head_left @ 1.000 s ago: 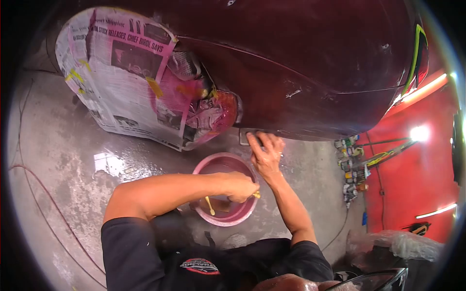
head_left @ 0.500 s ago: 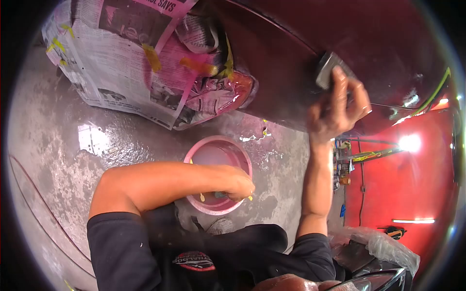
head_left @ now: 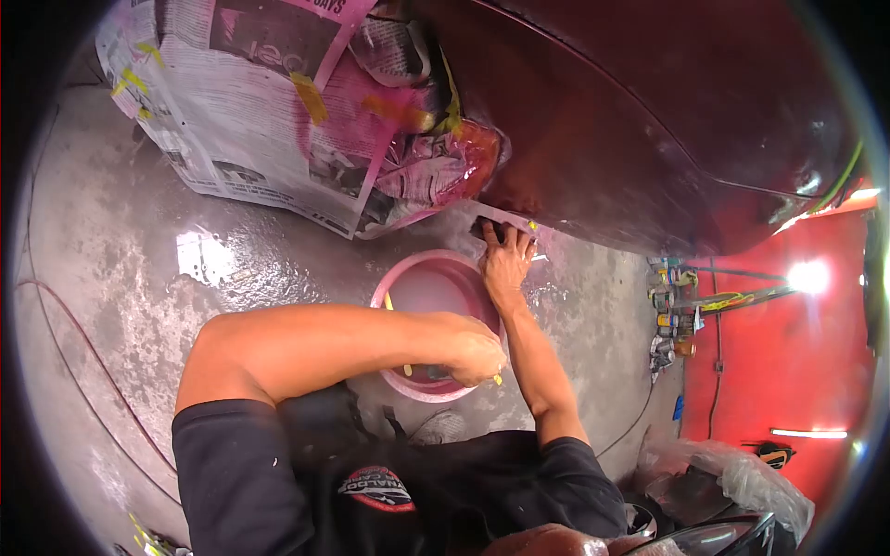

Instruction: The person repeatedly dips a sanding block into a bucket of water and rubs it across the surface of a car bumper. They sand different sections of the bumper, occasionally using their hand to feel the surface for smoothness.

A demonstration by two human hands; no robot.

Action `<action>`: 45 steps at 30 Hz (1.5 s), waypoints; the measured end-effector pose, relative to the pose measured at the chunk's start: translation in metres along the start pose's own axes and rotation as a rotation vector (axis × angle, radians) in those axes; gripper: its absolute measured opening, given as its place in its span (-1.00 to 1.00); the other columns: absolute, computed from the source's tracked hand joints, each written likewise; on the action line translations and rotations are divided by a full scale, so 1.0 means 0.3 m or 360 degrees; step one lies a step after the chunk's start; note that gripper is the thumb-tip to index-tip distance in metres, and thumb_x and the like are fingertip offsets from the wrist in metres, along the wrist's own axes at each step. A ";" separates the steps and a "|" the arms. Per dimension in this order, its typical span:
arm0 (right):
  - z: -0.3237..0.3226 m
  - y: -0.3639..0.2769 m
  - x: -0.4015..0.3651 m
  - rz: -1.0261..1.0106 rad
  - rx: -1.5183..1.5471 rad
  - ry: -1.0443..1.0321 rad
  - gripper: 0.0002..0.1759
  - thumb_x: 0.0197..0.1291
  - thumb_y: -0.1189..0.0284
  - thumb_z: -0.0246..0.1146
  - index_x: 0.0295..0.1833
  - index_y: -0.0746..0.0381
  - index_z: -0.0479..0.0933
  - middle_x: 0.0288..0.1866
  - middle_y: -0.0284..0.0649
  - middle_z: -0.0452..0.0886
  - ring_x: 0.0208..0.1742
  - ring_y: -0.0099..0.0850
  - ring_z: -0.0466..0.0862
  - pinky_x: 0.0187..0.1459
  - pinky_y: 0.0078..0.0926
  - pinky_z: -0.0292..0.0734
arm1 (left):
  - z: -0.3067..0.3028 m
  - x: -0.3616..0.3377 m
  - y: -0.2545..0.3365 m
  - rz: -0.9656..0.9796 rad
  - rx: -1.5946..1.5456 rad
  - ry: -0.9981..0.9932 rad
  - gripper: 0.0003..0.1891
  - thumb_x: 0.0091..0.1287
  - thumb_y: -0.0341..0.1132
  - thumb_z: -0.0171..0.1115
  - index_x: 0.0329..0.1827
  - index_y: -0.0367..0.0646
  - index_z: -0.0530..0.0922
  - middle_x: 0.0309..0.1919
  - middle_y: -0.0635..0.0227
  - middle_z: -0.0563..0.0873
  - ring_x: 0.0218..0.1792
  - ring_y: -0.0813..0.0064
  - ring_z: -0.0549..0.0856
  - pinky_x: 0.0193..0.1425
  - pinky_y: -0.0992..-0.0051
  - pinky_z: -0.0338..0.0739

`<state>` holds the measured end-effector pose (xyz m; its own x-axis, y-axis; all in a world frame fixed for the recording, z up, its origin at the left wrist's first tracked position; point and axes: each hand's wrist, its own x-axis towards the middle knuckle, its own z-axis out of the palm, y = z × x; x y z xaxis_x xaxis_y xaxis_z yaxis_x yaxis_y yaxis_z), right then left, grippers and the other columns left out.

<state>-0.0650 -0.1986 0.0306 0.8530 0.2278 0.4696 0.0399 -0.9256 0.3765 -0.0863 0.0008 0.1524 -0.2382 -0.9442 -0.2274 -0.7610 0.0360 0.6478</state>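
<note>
My left hand [head_left: 477,357] is closed over the near rim of a pink bucket [head_left: 380,301]; a small yellow bit shows by its fingers, and what it grips is hidden. Cloudy liquid stands in the bucket, with dark and yellow pieces near the hand. Just beyond the bucket, my right hand [head_left: 506,264] presses a dark grey rectangular pad [head_left: 484,229] with its fingertips. That pad lies at the lower edge of the wet, dark red car panel [head_left: 593,139], close to the taped newspaper.
Newspaper masking [head_left: 269,139] with pink overspray and yellow tape covers the left of the car. Wet concrete floor [head_left: 250,250] lies below. Cans [head_left: 667,301] stand by the red wall [head_left: 769,343], near a bright lamp [head_left: 808,276]. A hose [head_left: 83,343] runs along the left.
My right hand has come down and left from the middle of the car panel to its lower edge, carrying the pad. My left hand stays closed at the bucket. The view has shifted slightly.
</note>
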 end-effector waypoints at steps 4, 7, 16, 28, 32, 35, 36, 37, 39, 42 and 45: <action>-0.013 -0.012 -0.040 0.0075 0.0251 -0.0065 -0.37 -0.03 0.46 0.31 0.27 -0.03 0.62 0.07 -0.18 0.55 0.05 -0.11 0.50 0.07 -0.04 0.36 | 0.014 0.002 0.018 -0.0007 0.0120 -0.0006 -0.80 0.03 -0.48 0.27 -0.29 -0.35 0.73 -0.40 -0.03 0.76 -0.36 -0.03 0.75 -0.31 0.05 0.57; -0.194 -0.016 0.083 -0.0082 0.0373 0.0208 -0.32 -0.07 0.47 0.31 0.30 -0.06 0.63 0.05 -0.22 0.52 0.06 -0.16 0.49 0.06 -0.10 0.35 | 0.001 -0.003 0.025 -0.0104 0.0071 -0.0093 -0.76 0.05 -0.48 0.26 -0.22 -0.37 0.72 -0.38 -0.05 0.76 -0.33 -0.04 0.76 -0.28 0.04 0.58; -0.643 -0.022 0.471 -0.0498 -0.0264 0.0824 -0.42 -0.01 0.40 0.33 0.21 -0.24 0.70 0.03 -0.43 0.49 0.05 -0.37 0.43 0.10 -0.27 0.25 | -0.035 -0.018 0.030 -0.0048 0.0020 -0.0091 -0.77 0.11 -0.49 0.21 -0.20 -0.37 0.71 -0.34 -0.09 0.77 -0.26 -0.09 0.77 -0.24 0.01 0.58; -0.375 0.000 0.276 -0.0318 -0.0133 0.0578 -0.35 -0.02 0.50 0.27 0.26 -0.23 0.68 0.07 -0.36 0.48 0.11 -0.33 0.41 0.14 -0.23 0.25 | -0.012 -0.010 -0.018 -0.0082 -0.0108 -0.0071 -0.78 0.06 -0.52 0.21 -0.25 -0.37 0.71 -0.41 -0.08 0.75 -0.35 -0.08 0.75 -0.31 0.00 0.57; -0.197 -0.023 0.157 -0.0196 -0.0002 0.0408 -0.43 0.16 0.41 0.18 0.31 -0.20 0.65 0.04 -0.30 0.52 0.06 -0.26 0.45 0.09 -0.15 0.30 | 0.008 0.034 -0.026 -0.0050 -0.0008 -0.0108 -0.82 0.01 -0.51 0.23 -0.33 -0.38 0.70 -0.43 -0.09 0.74 -0.38 -0.06 0.74 -0.35 -0.01 0.55; 0.038 -0.031 0.040 -0.0024 0.0058 0.0079 -0.39 0.14 0.43 0.19 0.36 -0.16 0.59 0.10 -0.24 0.51 0.10 -0.17 0.45 0.13 -0.07 0.33 | 0.018 0.056 -0.016 -0.0044 0.0024 -0.0199 -0.80 -0.01 -0.52 0.23 -0.31 -0.38 0.70 -0.41 -0.10 0.74 -0.37 -0.08 0.74 -0.34 -0.02 0.53; 0.062 -0.037 0.038 0.0090 0.0072 -0.0147 -0.37 0.11 0.44 0.22 0.37 -0.15 0.58 0.11 -0.23 0.51 0.11 -0.15 0.44 0.14 -0.05 0.34 | 0.011 0.046 -0.009 -0.0066 0.0002 -0.0226 -0.76 -0.03 -0.53 0.23 -0.27 -0.38 0.70 -0.38 -0.12 0.74 -0.35 -0.09 0.74 -0.32 -0.02 0.53; 0.067 -0.038 0.017 0.0152 0.0205 -0.0161 -0.31 0.04 0.46 0.26 0.37 -0.12 0.56 0.13 -0.22 0.49 0.12 -0.12 0.43 0.15 0.00 0.34 | 0.000 0.027 -0.008 -0.0081 0.0039 -0.0242 -0.76 -0.03 -0.53 0.23 -0.27 -0.38 0.70 -0.38 -0.12 0.74 -0.35 -0.09 0.74 -0.32 -0.02 0.53; 0.024 -0.033 0.022 0.0079 0.0289 -0.0064 -0.32 0.01 0.46 0.28 0.36 -0.12 0.57 0.14 -0.23 0.50 0.11 -0.14 0.44 0.14 0.00 0.34 | -0.025 -0.021 0.036 -0.0137 -0.0089 0.0019 -0.66 -0.01 -0.53 0.21 -0.12 -0.36 0.68 -0.33 -0.14 0.74 -0.28 -0.11 0.74 -0.25 -0.01 0.54; -0.132 0.010 0.043 -0.0043 0.0375 0.0273 -0.33 -0.09 0.51 0.30 0.25 -0.10 0.67 0.12 -0.22 0.54 0.14 -0.18 0.48 0.14 -0.02 0.35 | 0.006 0.010 0.001 -0.0101 -0.0001 -0.0009 -0.76 0.03 -0.47 0.20 -0.27 -0.38 0.70 -0.36 -0.06 0.76 -0.32 -0.04 0.77 -0.32 0.08 0.61; -0.354 0.146 0.141 -0.0082 0.0343 0.0781 -0.35 -0.20 0.61 0.27 0.15 0.05 0.75 0.08 -0.17 0.54 0.13 -0.17 0.52 0.18 -0.09 0.38 | 0.013 0.026 -0.005 -0.0122 0.0006 -0.0193 -0.75 0.05 -0.48 0.19 -0.22 -0.35 0.70 -0.31 -0.06 0.77 -0.33 -0.04 0.76 -0.33 0.05 0.59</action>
<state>-0.0826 -0.1976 0.1517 0.5056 0.3413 0.7924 0.2250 -0.9388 0.2608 -0.0894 -0.0053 0.1470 -0.2501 -0.8977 -0.3627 -0.7822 -0.0334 0.6221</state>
